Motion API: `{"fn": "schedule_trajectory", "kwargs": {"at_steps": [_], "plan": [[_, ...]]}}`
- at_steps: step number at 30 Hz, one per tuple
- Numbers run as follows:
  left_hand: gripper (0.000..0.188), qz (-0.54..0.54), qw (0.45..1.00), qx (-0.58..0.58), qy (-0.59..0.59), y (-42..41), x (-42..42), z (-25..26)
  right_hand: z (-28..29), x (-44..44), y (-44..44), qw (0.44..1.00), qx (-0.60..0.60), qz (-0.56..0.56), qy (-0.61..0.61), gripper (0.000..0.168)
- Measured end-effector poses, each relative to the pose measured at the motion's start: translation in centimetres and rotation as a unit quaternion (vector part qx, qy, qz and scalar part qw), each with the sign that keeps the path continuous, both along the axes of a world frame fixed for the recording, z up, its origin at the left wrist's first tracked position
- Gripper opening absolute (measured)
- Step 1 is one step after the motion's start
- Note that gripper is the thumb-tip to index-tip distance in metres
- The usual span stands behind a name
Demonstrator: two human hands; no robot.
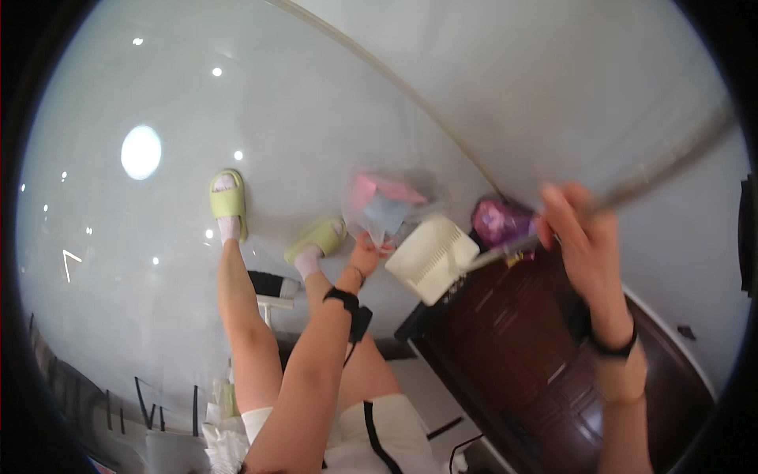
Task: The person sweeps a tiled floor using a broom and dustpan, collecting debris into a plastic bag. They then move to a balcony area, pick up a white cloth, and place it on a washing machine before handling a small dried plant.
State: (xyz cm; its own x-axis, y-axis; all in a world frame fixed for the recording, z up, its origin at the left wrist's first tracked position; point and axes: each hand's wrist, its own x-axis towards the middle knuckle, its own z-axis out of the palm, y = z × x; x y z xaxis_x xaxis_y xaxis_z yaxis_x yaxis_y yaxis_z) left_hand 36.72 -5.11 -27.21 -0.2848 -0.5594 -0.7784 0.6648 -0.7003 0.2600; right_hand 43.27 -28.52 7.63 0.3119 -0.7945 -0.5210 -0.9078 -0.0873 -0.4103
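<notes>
My left hand (367, 255) grips the gathered top of a clear plastic bag (382, 204) with pink and pale blue contents, low over the grey floor. My right hand (577, 237) is closed around the long handle of a cream long-handled dustpan (432, 260) with a toothed edge. The pan hangs just right of my left hand, near the corner of a dark brown door. The handle's far part is blurred towards the upper right. A purple and pink item (500, 222) in shiny wrapping lies between the pan and my right hand.
The dark brown panelled door (509, 355) is at the lower right. A pale curved edge (379, 65) crosses from the top towards the purple item. My feet in green slides (228, 201) stand on the floor. A grey bag (174, 450) and white plastic (225, 441) are at the lower left.
</notes>
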Motion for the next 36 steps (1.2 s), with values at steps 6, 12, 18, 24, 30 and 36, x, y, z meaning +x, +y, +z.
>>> {"fn": "schedule_trajectory", "kwargs": {"at_steps": [6,12,18,24,30,36], "plan": [[0.053,0.015,1.000,0.008,-0.013,0.6,0.7,-0.9,1.7,-2.0,1.1,0.987,-0.098,-0.116,-0.057,0.029],[0.050,0.013,0.999,-0.005,-0.045,1.1,2.5,-2.9,5.8,-6.8,0.8,0.972,-0.184,-0.139,-0.035,0.035],[0.047,0.027,0.997,0.036,-0.063,-0.1,3.6,-2.9,11.8,-11.4,1.2,0.949,-0.197,-0.231,-0.080,0.036],[0.054,0.014,0.998,0.049,-0.037,-1.2,3.0,-1.5,17.7,-21.1,4.0,0.917,-0.074,-0.297,-0.257,0.032],[0.066,0.041,0.987,0.117,-0.104,-0.3,2.4,0.1,19.0,-35.4,13.0,0.896,-0.154,-0.314,-0.274,0.030],[0.061,0.085,0.989,0.047,-0.110,-0.3,1.9,0.2,19.7,-43.6,24.2,0.786,-0.078,-0.519,-0.327,0.024]]}}
